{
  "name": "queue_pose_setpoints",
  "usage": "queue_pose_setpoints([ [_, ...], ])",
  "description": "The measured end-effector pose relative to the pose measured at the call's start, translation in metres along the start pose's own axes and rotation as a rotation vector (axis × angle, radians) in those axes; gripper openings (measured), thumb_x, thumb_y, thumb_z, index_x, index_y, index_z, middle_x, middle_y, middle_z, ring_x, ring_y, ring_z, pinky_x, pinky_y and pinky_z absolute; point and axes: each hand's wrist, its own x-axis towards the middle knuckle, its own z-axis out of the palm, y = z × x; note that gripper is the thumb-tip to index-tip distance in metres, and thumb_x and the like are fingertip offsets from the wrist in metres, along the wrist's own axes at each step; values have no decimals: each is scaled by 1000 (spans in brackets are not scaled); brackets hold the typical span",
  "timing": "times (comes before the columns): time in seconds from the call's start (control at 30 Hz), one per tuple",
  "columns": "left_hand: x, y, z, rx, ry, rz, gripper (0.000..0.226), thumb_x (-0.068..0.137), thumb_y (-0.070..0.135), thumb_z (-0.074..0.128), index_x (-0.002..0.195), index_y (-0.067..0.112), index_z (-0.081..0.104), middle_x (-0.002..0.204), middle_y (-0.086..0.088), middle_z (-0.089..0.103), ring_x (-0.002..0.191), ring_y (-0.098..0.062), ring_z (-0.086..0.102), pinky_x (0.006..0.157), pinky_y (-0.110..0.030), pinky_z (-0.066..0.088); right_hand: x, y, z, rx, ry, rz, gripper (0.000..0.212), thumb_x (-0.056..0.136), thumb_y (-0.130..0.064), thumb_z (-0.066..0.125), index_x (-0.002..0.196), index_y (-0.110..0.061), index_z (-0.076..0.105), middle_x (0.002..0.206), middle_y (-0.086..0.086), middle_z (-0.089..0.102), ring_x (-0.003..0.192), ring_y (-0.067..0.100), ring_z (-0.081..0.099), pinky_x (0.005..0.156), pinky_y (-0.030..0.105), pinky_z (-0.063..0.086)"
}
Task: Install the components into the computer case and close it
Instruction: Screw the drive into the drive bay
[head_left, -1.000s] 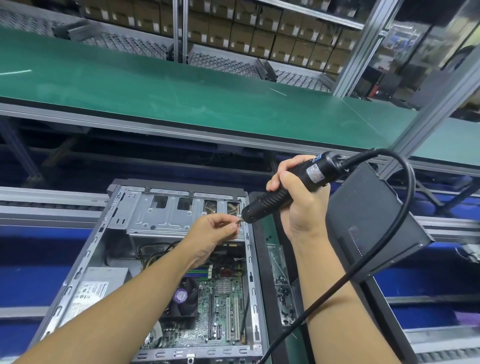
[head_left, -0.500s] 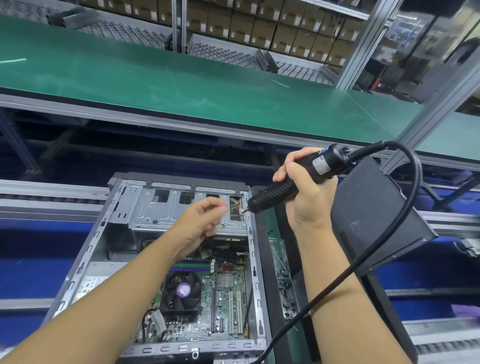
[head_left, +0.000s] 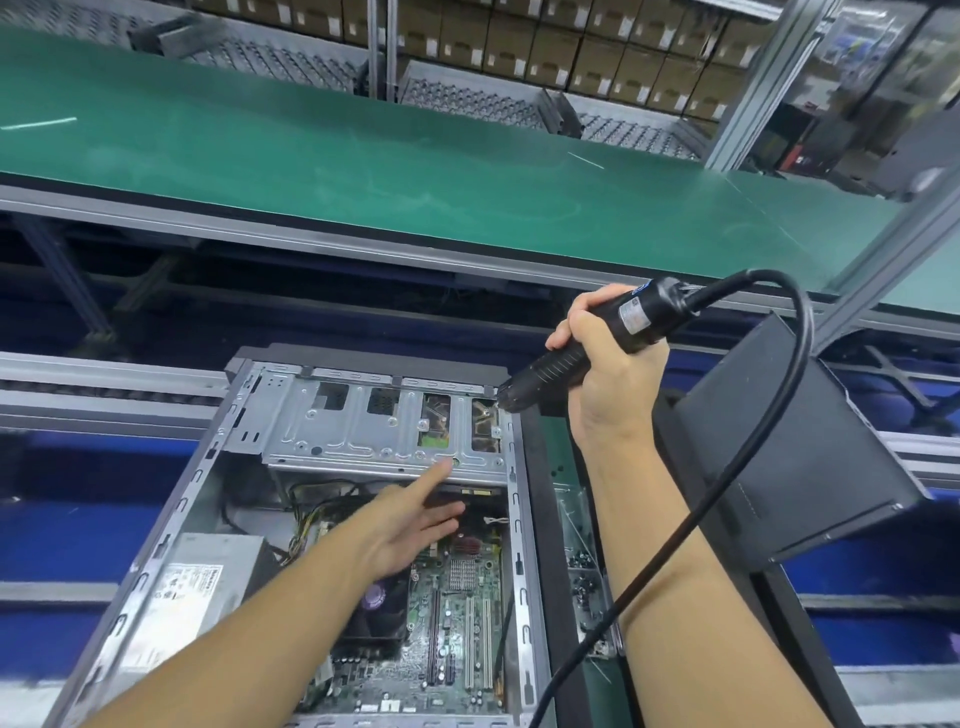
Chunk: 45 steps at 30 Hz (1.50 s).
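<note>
An open computer case (head_left: 192, 499) lies flat, showing its motherboard (head_left: 457, 613), power supply (head_left: 182, 587) and metal drive cage (head_left: 363, 431). My right hand (head_left: 613, 374) grips a black electric screwdriver (head_left: 587, 348) with its tip at the drive cage's far right corner. My left hand (head_left: 410, 519) hovers over the case with fingers straight, the index finger reaching the cage's front edge, and holds nothing.
The screwdriver's black cable (head_left: 779, 415) loops down past my right forearm. A black side panel (head_left: 810, 447) leans to the right of the case. A clear tray of screws (head_left: 582, 561) lies beside the case's right wall. A green conveyor belt (head_left: 363, 156) runs behind.
My left hand has let go at the screwdriver tip and dropped back toward me with fingers spread. The screwdriver tip has settled onto the cage's right corner.
</note>
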Motion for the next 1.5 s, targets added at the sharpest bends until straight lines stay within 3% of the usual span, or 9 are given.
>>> queue_pose_setpoints([
  [0.07,6,-6,6,-36,37,60,158,31,33,101,156,22,5,136,-19,41,102,-28,68,100,-46,51,2,3,-1,-46,-12,0,32,79,4,63,77,-28,69,73,1,64,66,29,55,72,41,51],
  [0.17,8,-9,14,-81,74,59,153,34,26,98,155,17,5,150,-23,33,93,-28,63,109,-51,41,4,6,-4,-88,-20,0,32,80,-1,66,76,-32,70,73,-2,65,67,26,57,72,40,54],
  [0.37,6,-4,20,-176,40,38,85,53,11,89,127,-3,50,146,-29,36,110,-36,60,87,-37,59,9,16,-5,-163,-49,13,28,80,-3,67,79,-31,69,73,-2,65,67,25,58,71,37,55],
  [0.53,7,-5,21,-175,68,35,63,67,8,85,119,-2,50,146,-26,36,119,-37,53,75,-34,61,12,29,-2,-209,-78,49,29,80,3,64,79,-26,67,72,0,64,64,20,57,68,29,54],
  [0.77,9,-7,22,-172,65,22,42,78,8,80,109,2,52,151,-22,31,120,-35,52,80,-33,59,17,42,-4,-300,-105,81,19,81,6,62,85,-12,62,72,-2,64,62,14,59,65,25,55],
  [1.0,11,-8,19,-178,34,35,44,76,10,82,108,-1,55,127,-10,48,107,-30,58,79,-32,60,21,46,-6,-316,-126,117,18,80,3,62,87,-13,62,71,-4,64,62,12,60,66,24,56],
  [1.13,13,-8,19,-171,53,45,54,77,10,81,120,-3,52,145,-23,38,110,-30,58,100,-40,52,21,46,-6,-341,-181,129,27,79,1,63,80,-26,65,71,0,63,63,17,59,67,32,57],
  [1.37,11,-8,20,-179,61,61,66,77,10,81,131,-6,46,150,-25,34,115,-33,57,94,-37,56,25,50,8,-564,-306,112,12,82,-15,65,75,-24,62,68,1,63,64,19,61,69,43,59],
  [1.5,11,-8,20,-182,58,61,64,78,9,81,130,-5,47,151,-24,32,117,-34,56,94,-38,55,28,52,3,-537,-278,127,11,79,-11,65,80,-22,62,70,-6,64,65,11,61,67,26,56],
])
